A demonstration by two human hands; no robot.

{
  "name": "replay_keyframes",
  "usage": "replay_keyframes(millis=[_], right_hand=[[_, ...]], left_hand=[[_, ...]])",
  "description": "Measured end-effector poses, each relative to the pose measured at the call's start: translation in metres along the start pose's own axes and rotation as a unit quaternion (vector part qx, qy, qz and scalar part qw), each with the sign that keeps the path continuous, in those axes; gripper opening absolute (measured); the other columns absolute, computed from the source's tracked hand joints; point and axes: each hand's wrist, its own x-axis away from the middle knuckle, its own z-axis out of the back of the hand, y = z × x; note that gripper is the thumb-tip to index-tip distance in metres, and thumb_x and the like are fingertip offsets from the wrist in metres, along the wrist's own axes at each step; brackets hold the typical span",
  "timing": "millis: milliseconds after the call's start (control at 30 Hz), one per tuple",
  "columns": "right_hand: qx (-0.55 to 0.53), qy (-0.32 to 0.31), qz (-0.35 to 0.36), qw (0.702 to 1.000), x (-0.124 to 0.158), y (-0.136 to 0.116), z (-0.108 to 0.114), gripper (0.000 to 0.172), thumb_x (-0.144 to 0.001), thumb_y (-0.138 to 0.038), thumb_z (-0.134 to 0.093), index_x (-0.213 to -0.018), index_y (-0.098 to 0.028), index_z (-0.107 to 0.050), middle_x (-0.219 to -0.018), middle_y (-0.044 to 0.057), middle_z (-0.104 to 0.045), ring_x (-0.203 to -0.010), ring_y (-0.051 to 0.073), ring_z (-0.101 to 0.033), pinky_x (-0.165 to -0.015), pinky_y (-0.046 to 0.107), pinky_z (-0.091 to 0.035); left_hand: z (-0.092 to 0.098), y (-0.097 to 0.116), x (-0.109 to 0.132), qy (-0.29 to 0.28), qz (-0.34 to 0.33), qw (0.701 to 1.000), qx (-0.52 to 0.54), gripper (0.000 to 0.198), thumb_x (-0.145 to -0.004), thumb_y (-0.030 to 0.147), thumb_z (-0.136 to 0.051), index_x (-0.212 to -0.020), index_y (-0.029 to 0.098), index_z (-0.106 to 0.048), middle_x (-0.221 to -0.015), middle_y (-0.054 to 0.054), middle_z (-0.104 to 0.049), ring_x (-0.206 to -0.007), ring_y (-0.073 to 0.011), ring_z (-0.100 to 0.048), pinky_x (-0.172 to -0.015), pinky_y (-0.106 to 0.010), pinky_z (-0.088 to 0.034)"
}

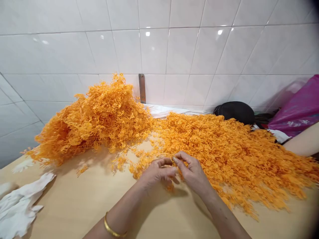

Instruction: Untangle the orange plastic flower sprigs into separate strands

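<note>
Risk we see is tangling: our left hand [156, 173] and right hand [194, 172] meet, both pinching one sprig [172, 161] at the pile [224, 146] edge on the table [87, 199]; a hard pull may snap it.

The bare left forearm [124, 212] and bare right forearm [221, 215] reach in from the lower edge and converge toward the middle. The left hand [157, 173] lies palm-down, fingers curled, thumb pressed against the forefinger. The right hand [193, 172] faces it, back turned up, its fingertips pinched closed and touching those of the left.
</note>
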Motion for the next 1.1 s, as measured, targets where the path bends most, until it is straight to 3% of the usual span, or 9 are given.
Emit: replay_keyframes(millis=[133,300,433,567,767,833,933,1000,1100], right_hand=[[-0.046,-0.043,-0.006,0.998,0.001,0.001,-0.001,0.011,-0.082,-0.025,-0.043,-0.082,-0.019,-0.052,-0.078,0.002,-0.057,-0.072,0.014,-0.052,-0.063,0.025,-0.041],[0.067,0.084,0.075,0.991,0.005,0.002,-0.006,0.012,-0.080,-0.027,-0.046,-0.089,-0.020,-0.046,-0.100,0.009,-0.048,-0.095,0.021,-0.048,-0.080,0.035,-0.041],[0.198,0.048,0.166,0.965,0.007,0.007,-0.007,0.023,-0.075,-0.024,-0.053,-0.098,-0.021,-0.049,-0.115,0.012,-0.040,-0.106,0.027,-0.041,-0.085,0.043,-0.037],[0.276,0.010,0.223,0.935,0.007,0.013,-0.011,0.027,-0.078,-0.015,-0.046,-0.104,-0.020,-0.052,-0.109,0.012,-0.046,-0.099,0.025,-0.044,-0.082,0.043,-0.038],[0.209,-0.022,0.247,0.946,0.006,0.013,-0.010,0.027,-0.083,-0.014,-0.041,-0.106,-0.019,-0.053,-0.094,0.009,-0.054,-0.086,0.019,-0.048,-0.073,0.033,-0.042],[0.168,-0.012,0.239,0.956,0.005,0.012,-0.009,0.023,-0.083,-0.015,-0.041,-0.099,-0.020,-0.056,-0.090,0.007,-0.055,-0.082,0.017,-0.049,-0.070,0.030,-0.042],[0.154,0.051,0.234,0.959,0.006,0.008,-0.010,0.018,-0.081,-0.013,-0.042,-0.086,-0.020,-0.058,-0.087,0.006,-0.055,-0.080,0.016,-0.049,-0.070,0.030,-0.041],[0.203,0.088,0.272,0.937,0.012,0.001,-0.015,0.019,-0.079,-0.012,-0.040,-0.079,-0.019,-0.057,-0.085,0.006,-0.056,-0.079,0.016,-0.048,-0.073,0.035,-0.038],[0.279,0.068,0.362,0.887,0.026,-0.013,-0.027,0.020,-0.080,-0.015,-0.036,-0.073,-0.021,-0.054,-0.073,0.002,-0.053,-0.071,0.015,-0.046,-0.078,0.040,-0.036]], left_hand=[[0.003,0.004,-0.004,0.110,-0.087,0.978,0.152,0.023,-0.070,0.027,-0.062,-0.090,0.015,-0.060,-0.061,0.000,-0.057,-0.049,-0.0063,-0.051,-0.047,-0.017,-0.041],[0.005,0.006,-0.006,0.140,-0.079,0.968,0.193,0.013,-0.077,0.022,-0.053,-0.077,0.011,-0.060,-0.063,-0.004,-0.059,-0.053,-0.0080,-0.053,-0.052,-0.019,-0.045],[0.008,0.006,-0.006,0.136,-0.080,0.968,0.196,0.015,-0.077,0.022,-0.053,-0.070,0.010,-0.059,-0.061,-0.004,-0.059,-0.051,-0.0081,-0.053,-0.051,-0.019,-0.045],[0.010,0.005,-0.007,0.127,-0.069,0.973,0.178,0.015,-0.075,0.022,-0.056,-0.066,0.010,-0.058,-0.053,-0.003,-0.056,-0.047,-0.0081,-0.052,-0.050,-0.019,-0.043],[0.012,0.008,-0.006,0.128,-0.063,0.975,0.168,0.014,-0.069,0.024,-0.062,-0.064,0.011,-0.058,-0.051,-0.001,-0.056,-0.046,-0.0076,-0.051,-0.048,-0.018,-0.043],[0.013,0.008,-0.005,0.120,-0.062,0.978,0.159,0.016,-0.067,0.025,-0.064,-0.063,0.011,-0.058,-0.052,-0.001,-0.057,-0.047,-0.0080,-0.052,-0.049,-0.019,-0.043],[0.011,0.004,-0.005,0.134,-0.059,0.981,0.129,0.018,-0.063,0.026,-0.067,-0.061,0.011,-0.058,-0.050,0.000,-0.056,-0.046,-0.0077,-0.051,-0.048,-0.018,-0.041],[0.009,0.001,-0.006,0.162,-0.069,0.977,0.118,0.020,-0.060,0.026,-0.069,-0.057,0.012,-0.055,-0.046,0.002,-0.053,-0.042,-0.0063,-0.047,-0.043,-0.017,-0.038],[0.009,0.001,-0.007,0.211,-0.052,0.967,0.132,0.023,-0.058,0.025,-0.070,-0.053,0.013,-0.050,-0.040,0.005,-0.048,-0.037,-0.0060,-0.043,-0.039,-0.017,-0.033]])
